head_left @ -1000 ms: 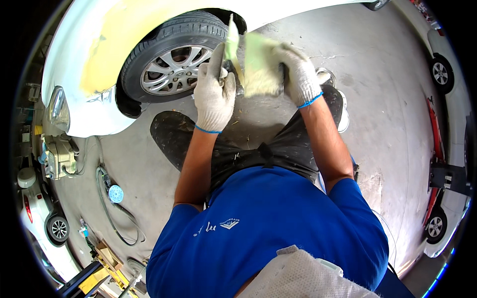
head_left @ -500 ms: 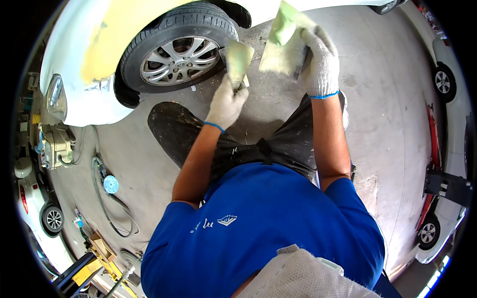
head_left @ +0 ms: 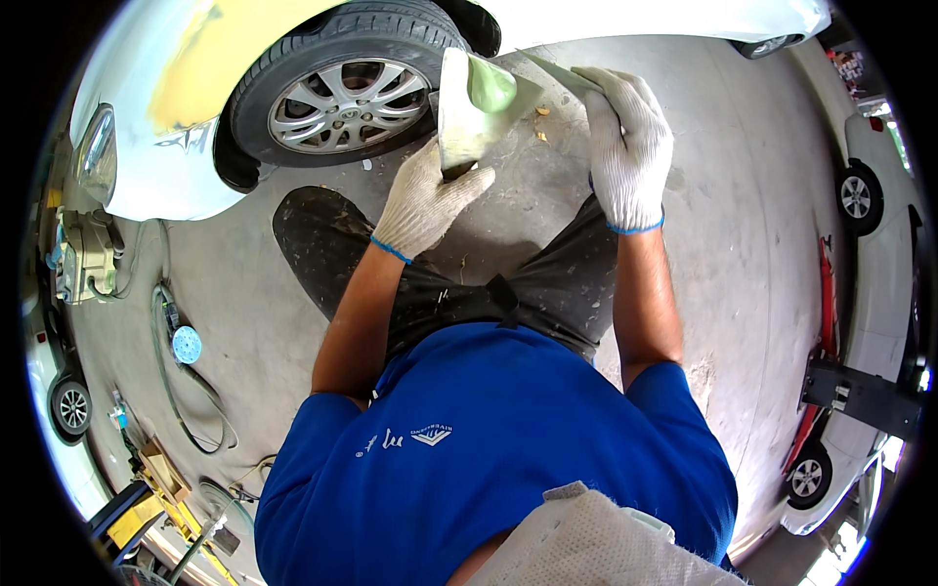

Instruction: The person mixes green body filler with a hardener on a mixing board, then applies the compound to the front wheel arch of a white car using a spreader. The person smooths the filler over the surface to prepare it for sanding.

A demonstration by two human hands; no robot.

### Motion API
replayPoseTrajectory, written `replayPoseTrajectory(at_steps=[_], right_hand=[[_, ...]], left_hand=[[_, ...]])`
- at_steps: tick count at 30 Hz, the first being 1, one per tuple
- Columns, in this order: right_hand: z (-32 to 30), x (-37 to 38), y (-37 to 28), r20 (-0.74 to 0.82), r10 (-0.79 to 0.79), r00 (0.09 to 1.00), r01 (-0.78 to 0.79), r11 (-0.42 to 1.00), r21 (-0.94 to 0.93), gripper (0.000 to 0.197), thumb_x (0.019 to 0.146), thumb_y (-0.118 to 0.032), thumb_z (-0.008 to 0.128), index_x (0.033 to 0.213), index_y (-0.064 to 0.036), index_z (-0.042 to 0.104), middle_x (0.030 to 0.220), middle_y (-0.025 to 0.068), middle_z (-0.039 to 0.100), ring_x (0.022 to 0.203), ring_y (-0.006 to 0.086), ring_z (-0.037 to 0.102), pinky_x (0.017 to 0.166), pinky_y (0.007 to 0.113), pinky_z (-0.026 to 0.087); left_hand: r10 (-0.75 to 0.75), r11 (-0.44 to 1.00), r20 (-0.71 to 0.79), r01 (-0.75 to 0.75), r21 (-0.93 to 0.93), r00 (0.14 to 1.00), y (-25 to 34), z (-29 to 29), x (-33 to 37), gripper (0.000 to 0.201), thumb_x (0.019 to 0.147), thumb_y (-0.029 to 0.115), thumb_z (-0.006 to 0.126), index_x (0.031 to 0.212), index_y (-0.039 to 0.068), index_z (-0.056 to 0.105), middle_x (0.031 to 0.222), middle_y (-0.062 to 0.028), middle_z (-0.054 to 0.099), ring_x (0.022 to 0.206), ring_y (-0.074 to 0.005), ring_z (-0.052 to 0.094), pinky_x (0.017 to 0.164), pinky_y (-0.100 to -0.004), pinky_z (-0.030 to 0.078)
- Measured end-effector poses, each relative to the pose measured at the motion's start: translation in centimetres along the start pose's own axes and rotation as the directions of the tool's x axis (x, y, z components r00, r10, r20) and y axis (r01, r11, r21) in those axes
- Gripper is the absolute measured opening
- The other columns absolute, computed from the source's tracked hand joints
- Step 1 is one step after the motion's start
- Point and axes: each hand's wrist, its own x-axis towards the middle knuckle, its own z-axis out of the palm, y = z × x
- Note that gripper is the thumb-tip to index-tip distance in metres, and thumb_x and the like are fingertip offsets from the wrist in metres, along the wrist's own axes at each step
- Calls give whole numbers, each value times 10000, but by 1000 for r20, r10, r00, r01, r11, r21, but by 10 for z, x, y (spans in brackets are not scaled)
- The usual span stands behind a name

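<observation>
above the left hand [head_left: 427, 200], the board [head_left: 467, 109] stands upright lengthwise.

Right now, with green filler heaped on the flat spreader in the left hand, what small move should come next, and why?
Probably bring the right hand with its thin blade back across the spreader to scrape the green filler. The lump sits unspread near the top edge, and the blade is held just beside it, apart from the board.
</observation>
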Motion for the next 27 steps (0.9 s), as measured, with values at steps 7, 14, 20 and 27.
replayPoseTrajectory(at_steps=[7, 14, 20, 27], right_hand=[[12, -13, -11, 14, -222, 975, 222, 974, -43, 370, 774, 67, 640, 1118, -54, 704, 975, 129, 689, 885, 267, 677, 751, 369, 567], [15, -3, -17, 45, -185, 982, 186, 982, -18, 271, 818, 32, 642, 1064, -50, 720, 983, 123, 685, 884, 291, 678, 780, 369, 560], [-2, 20, -6, -14, -128, 992, 128, 966, 223, 258, 905, -14, 601, 1136, -40, 712, 1020, 137, 694, 944, 275, 685, 824, 350, 552], [3, 9, 16, -71, 335, 939, -303, 909, 287, 232, 930, -44, 600, 1136, -4, 700, 996, 109, 719, 860, 181, 686, 755, 310, 559]], left_hand=[[-39, 999, 37, 39, -9, 999, 13, 3, 2, 427, 849, 135, 713, 1235, 8, 582, 1031, -167, 708, 886, -250, 688, 809, -349, 529], [8, 1000, 66, -6, -23, 998, 14, 3, 2, 412, 853, 96, 710, 1237, 3, 594, 1020, -170, 714, 891, -223, 695, 802, -344, 536], [-10, 990, 116, 26, -141, 993, 22, 5, 1, 311, 877, 138, 699, 1156, 4, 670, 888, -24, 673, 778, -97, 598, 733, -276, 505], [11, 998, 79, -6, -64, 997, 22, -5, 1, 432, 858, 70, 721, 1266, 14, 592, 860, -40, 660, 774, -76, 584, 694, -275, 498]])
